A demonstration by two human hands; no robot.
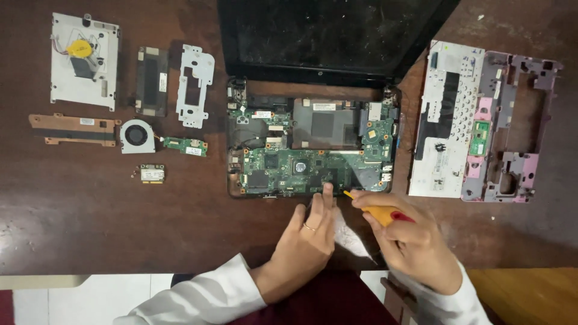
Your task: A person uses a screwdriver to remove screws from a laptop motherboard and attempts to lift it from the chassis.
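nearest the camera, the right hand [415,244] is wrapped tight around a small screwdriver with a yellow and red plastic handle [385,213], its tip angled at the front edge of the opened black laptop base with a bare green circuit board [313,162]. the left hand [307,232] lies just left of the screwdriver, fingers together and stretched out flat, fingertips touching that same front edge; there's a thin ring on one finger. both wrists are in white sleeves. something pale lies on the table between the hands, maybe a bit of paper, can't really tell.

everything sits on a dark brown wooden table [90,229]. left of the laptop base, closest first: a small green card with a white label [152,174], a narrow green board strip [185,145], a round grey fan [136,136] and a copper-coloured heat pipe bar [73,129]. further back on that side are a white metal bracket with cutouts [194,85], a dark rectangular plate [152,81] and a silver metal tray with a yellow disc on it [84,60].

right of the base there's a white perforated keyboard plate [448,120] and a pinkish-purple plastic frame [518,126]. behind the base the dark screen [331,36] lies folded back.
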